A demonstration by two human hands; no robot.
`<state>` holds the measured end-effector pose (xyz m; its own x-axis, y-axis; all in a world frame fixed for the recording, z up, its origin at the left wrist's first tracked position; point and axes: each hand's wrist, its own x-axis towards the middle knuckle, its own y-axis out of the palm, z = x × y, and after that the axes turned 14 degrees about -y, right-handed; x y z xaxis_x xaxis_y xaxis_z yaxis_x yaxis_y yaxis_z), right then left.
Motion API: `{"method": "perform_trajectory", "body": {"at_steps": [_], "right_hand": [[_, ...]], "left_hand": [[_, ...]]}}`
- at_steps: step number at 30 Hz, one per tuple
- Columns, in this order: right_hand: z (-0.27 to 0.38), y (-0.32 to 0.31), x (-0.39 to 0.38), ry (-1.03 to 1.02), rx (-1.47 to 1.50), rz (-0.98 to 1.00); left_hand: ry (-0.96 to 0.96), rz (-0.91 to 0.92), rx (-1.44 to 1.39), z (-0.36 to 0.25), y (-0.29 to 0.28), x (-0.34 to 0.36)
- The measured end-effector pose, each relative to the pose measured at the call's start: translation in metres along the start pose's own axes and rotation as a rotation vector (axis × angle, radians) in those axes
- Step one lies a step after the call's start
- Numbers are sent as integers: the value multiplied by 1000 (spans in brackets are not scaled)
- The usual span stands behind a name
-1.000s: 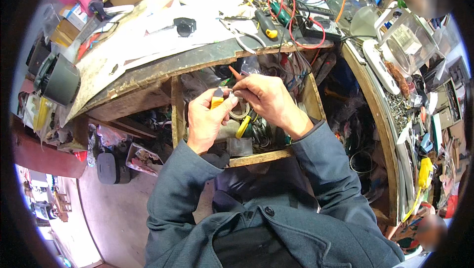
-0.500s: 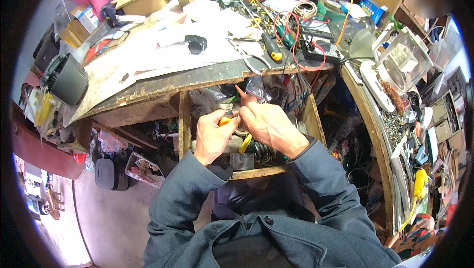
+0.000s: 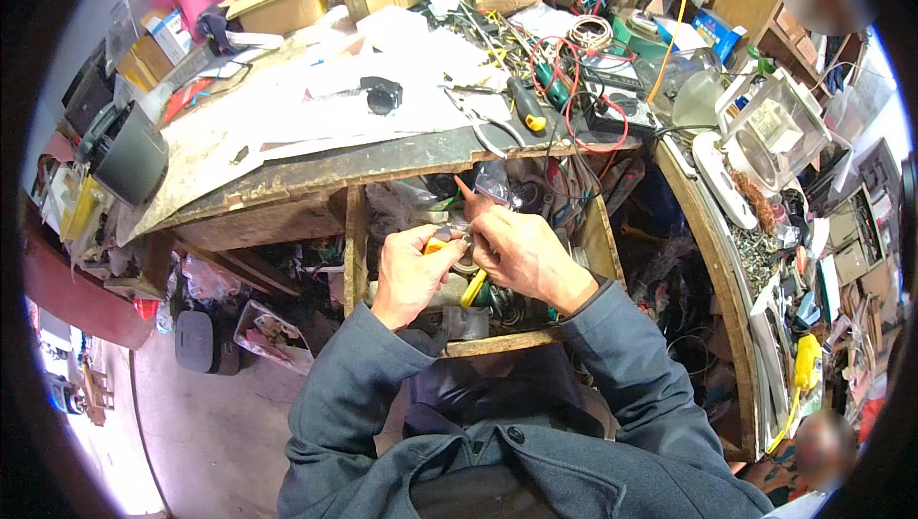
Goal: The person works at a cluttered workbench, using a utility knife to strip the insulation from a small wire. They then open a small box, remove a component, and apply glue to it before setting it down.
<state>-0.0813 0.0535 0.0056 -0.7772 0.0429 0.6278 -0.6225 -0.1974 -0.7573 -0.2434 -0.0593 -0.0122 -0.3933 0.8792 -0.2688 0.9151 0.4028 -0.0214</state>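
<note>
Both hands are close together over an open wooden drawer (image 3: pixel 502 342) full of loose items. My left hand (image 3: pixel 406 278) is closed round a small orange-and-black tool (image 3: pixel 437 243), whose exact kind I cannot make out. Right beside it, my right hand (image 3: pixel 534 256) is pinched, its fingertips meeting near that tool; whatever it grips is too small or hidden. Beneath the hands a yellow handle (image 3: pixel 473 288) and coiled wire lie in the drawer. An orange pointed piece (image 3: pixel 464 186) sticks up just beyond my right hand.
The worktop (image 3: pixel 402 151) behind the drawer holds white paper, pliers (image 3: pixel 485 122), a yellow-and-black screwdriver (image 3: pixel 527 106) and red test leads. A dark grey plastic container (image 3: pixel 132 154) stands at the left edge. The right-hand bench bears a clear plastic housing (image 3: pixel 779 122) and scattered small parts.
My hands stay together over the drawer with only a slight shift. The right fingers have drawn a little apart from the left ones, showing more of the orange-and-black tool. The view has tilted slightly.
</note>
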Motion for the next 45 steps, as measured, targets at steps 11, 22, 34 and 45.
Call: {"method": "perform_trajectory", "body": {"at_steps": [11, 22, 34, 45], "right_hand": [[-2, 10, -3, -35, -132, 99], [-1, 12, -1, 243, 178, -42], [-5, 14, -10, 108, 120, 22], [6, 11, -2, -33, -171, 225]], "left_hand": [[169, -74, 292, 8, 1, 2], [132, -17, 184, 1, -2, 2], [128, -58, 229, 9, -1, 5], [46, -107, 271, 7, -4, 6]]}}
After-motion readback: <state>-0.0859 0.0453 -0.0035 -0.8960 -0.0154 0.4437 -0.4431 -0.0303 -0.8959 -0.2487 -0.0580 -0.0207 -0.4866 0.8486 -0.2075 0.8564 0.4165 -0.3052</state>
